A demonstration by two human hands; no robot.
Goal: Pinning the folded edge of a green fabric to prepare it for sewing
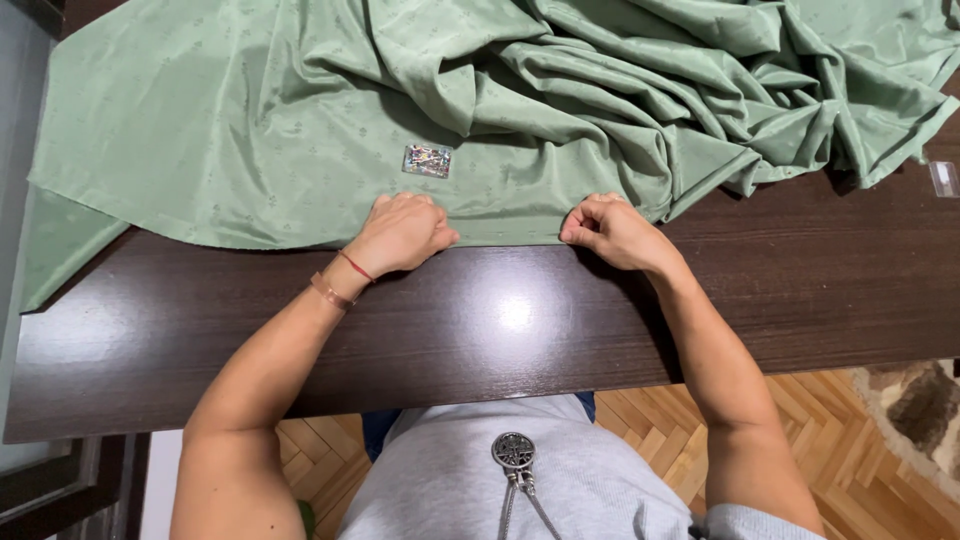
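A dark brown wooden table [500,320] with a glossy top fills the middle of the view, a patch of light reflected near its centre. Beneath its near edge, from 4 to 7 o'clock, runs a herringbone parquet floor [800,420], and a brown-and-cream rug [920,410] shows at 4 o'clock.

Across the upper half of the table lies a large pale green cloth [250,120] with a faint woven motif. Its left part, from 9 to 12 o'clock, is spread fairly flat, with one corner hanging off the table's left edge; its right part, from 12 to 2 o'clock, is heaped in deep folds. The near hem runs straight across the centre.

Both forearms reach up from 6 o'clock toward that hem. The left hand [400,235], just left of centre, lies knuckles up with its fingers curled down onto the cloth's edge, pressing or pinching it. The right hand [615,230], just right of centre, is closed into a loose fist on the same hem, thumb tucked against the fabric. The two hands are near each other but apart.

A small shiny packet [428,160] with a multicoloured glitter rests on the cloth at 12 o'clock from the left hand. A small clear plastic piece [943,178] lies on the bare table at 3 o'clock. Two thin wristbands [342,280] circle the left wrist.
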